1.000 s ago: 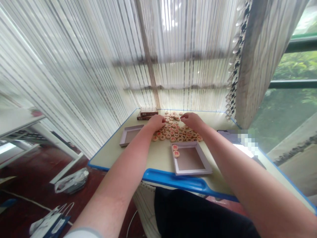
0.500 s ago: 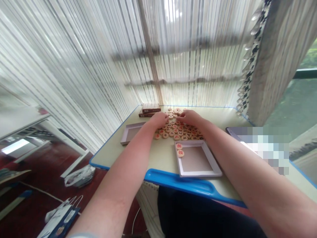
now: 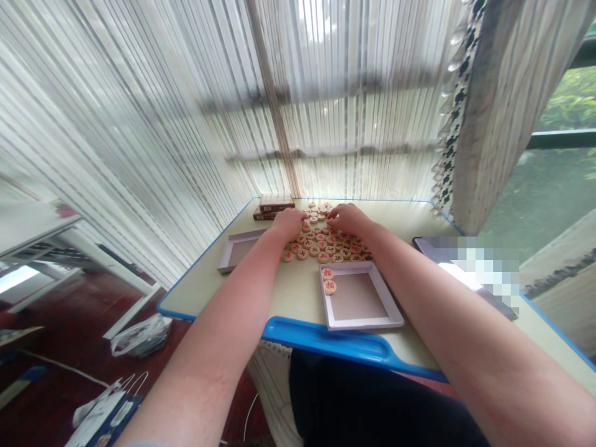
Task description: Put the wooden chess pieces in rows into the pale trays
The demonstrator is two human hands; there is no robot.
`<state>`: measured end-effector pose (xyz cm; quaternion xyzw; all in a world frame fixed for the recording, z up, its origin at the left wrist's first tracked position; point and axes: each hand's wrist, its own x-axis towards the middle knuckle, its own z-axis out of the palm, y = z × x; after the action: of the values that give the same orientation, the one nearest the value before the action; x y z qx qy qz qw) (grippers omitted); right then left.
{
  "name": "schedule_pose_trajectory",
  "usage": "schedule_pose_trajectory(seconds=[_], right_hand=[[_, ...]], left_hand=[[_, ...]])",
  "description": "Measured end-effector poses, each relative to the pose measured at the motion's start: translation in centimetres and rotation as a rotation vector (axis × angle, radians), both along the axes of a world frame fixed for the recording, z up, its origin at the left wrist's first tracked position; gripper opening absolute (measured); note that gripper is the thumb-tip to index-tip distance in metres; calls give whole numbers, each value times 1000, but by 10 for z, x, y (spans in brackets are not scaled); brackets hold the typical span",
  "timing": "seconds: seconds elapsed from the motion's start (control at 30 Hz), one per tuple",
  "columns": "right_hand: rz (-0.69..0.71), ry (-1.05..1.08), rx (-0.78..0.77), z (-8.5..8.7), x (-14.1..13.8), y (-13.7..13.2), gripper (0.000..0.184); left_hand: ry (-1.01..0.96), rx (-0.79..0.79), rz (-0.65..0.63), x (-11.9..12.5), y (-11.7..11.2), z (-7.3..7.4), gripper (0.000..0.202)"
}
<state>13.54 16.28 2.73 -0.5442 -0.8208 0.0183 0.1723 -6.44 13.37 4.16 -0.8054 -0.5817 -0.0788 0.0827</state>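
Observation:
Many round wooden xiangqi pieces [image 3: 322,244] with red or dark characters lie spread over the far half of the table. My left hand [image 3: 289,223] rests at the left side of the spread, fingers loosely bent, its fingertips by a piece [image 3: 306,227]. Across from it, my right hand [image 3: 348,218] hangs over the pieces with thumb and fingers a little apart. Its palm hides some of them, and no held piece shows in either hand. Nearer to me sits an open shallow box [image 3: 361,297], with two red-marked pieces [image 3: 329,286] along its left wall.
Another shallow box part [image 3: 233,251] lies at the left, partly behind my left forearm. Two stacked flat boxes [image 3: 274,203] stand at the far left. A dark-edged device [image 3: 433,251], partly pixelated, lies at the right. A blue tray edge [image 3: 326,340] runs along the table's front.
The view has shifted slightly, so the table appears further left. Both hands stay over the pieces; the left fingers have come away a little from the pieces in the middle.

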Motion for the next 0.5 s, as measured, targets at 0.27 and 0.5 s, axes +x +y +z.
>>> schedule_pose_trajectory(seconds=[0.27,0.5], right_hand=[[-143,18,-56,4,0,0,28],[-58,23,-24,2,-1,-3,31]], left_hand=[[3,-40,6,-4,2,1,31],[-82,-57,13,-5,3,2,31]])
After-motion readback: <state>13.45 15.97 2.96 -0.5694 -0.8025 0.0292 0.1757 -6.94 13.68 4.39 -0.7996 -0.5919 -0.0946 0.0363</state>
